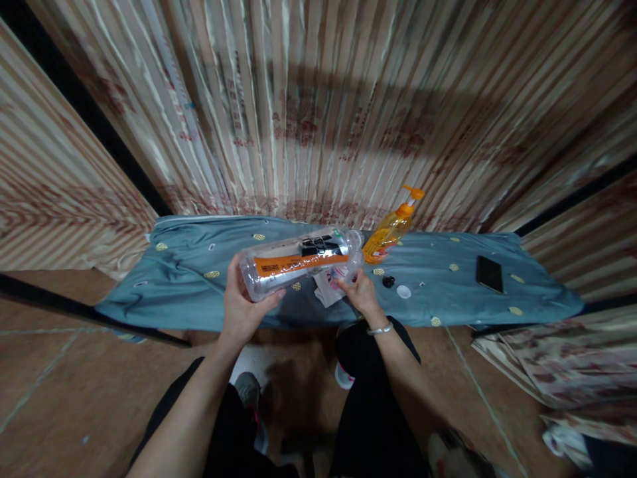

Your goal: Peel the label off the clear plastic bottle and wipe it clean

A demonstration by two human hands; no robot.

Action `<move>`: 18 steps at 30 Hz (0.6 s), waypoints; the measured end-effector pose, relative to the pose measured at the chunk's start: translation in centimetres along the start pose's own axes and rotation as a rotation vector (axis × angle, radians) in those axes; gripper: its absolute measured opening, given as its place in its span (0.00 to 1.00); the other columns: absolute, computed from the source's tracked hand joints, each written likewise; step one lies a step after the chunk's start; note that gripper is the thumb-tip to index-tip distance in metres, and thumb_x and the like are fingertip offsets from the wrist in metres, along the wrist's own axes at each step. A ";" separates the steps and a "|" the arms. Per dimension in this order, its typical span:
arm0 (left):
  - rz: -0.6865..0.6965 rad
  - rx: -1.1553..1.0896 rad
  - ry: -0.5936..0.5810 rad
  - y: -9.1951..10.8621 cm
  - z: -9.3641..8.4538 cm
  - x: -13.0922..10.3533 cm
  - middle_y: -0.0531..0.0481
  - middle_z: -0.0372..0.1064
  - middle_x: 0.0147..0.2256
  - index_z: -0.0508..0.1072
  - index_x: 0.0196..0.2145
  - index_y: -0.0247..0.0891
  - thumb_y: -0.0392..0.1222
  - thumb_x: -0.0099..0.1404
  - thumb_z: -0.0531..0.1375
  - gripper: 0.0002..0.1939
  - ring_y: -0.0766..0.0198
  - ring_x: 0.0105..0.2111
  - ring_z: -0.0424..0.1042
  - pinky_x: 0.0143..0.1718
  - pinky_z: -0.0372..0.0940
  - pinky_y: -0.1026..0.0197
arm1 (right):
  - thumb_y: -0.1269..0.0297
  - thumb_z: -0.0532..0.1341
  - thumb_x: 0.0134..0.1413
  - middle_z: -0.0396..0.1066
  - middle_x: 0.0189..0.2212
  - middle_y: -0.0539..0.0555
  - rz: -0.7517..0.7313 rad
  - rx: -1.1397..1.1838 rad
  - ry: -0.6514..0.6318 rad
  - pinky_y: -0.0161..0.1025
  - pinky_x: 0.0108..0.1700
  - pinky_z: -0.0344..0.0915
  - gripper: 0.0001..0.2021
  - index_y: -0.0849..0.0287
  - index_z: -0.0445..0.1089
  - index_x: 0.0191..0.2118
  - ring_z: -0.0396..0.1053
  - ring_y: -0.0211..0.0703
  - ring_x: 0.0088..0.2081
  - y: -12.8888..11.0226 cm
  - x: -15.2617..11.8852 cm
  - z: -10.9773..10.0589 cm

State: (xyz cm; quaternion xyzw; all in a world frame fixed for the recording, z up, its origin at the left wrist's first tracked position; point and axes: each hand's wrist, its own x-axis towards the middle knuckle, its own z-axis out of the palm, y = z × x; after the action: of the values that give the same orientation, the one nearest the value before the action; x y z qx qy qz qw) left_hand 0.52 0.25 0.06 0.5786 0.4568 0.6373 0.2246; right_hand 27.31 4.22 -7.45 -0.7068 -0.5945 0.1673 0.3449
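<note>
A large clear plastic bottle (293, 259) with an orange, silver and black label lies tilted across the middle, its neck pointing right. My left hand (242, 299) is closed round its base end. My right hand (361, 291) grips a smaller clear plastic bottle (352, 264) close beside the large bottle's neck; whether the two mouths touch I cannot tell. Below them a pale folded cloth or paper (328, 291) lies on the blue-green cloth. Just right of my right hand sit a small black cap (389, 282) and a white round cap (403, 291).
An orange pump bottle (388, 232) of yellow liquid stands behind the caps. A dark phone (490, 273) lies farther right on the narrow table with its patterned blue-green cover (199, 249). Striped curtains (308, 133) hang behind and at both sides, with dark metal poles (99, 113).
</note>
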 end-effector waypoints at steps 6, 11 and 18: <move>-0.002 -0.009 -0.007 0.2 0.0 0.1 0.40 0.70 0.46 0.63 0.56 0.37 0.57 0.43 0.73 0.46 0.52 0.42 0.75 0.43 0.72 0.50 | 0.50 0.64 0.46 0.75 0.36 0.59 -0.010 0.017 -0.014 0.43 0.39 0.67 0.25 0.63 0.65 0.46 0.73 0.50 0.37 -0.1 0.0 -0.1; -0.004 -0.020 -0.011 0.1 0.1 0.0 0.39 0.70 0.46 0.62 0.56 0.38 0.58 0.44 0.72 0.46 0.52 0.42 0.75 0.44 0.73 0.50 | 0.50 0.64 0.45 0.76 0.36 0.58 0.003 0.025 -0.012 0.44 0.40 0.68 0.25 0.62 0.65 0.46 0.73 0.50 0.37 -0.2 -0.1 -0.2; -0.009 -0.009 -0.008 0.1 0.0 0.0 0.39 0.70 0.47 0.62 0.56 0.37 0.58 0.44 0.72 0.47 0.48 0.47 0.74 0.49 0.70 0.46 | 0.51 0.65 0.45 0.76 0.37 0.60 0.015 0.002 -0.016 0.44 0.41 0.67 0.26 0.63 0.65 0.47 0.74 0.52 0.39 -0.2 0.0 -0.2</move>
State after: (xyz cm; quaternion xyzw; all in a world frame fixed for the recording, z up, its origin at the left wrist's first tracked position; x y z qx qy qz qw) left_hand 0.59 0.18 0.12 0.5780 0.4555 0.6361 0.2319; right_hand 27.25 4.16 -7.18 -0.7094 -0.5918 0.1759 0.3398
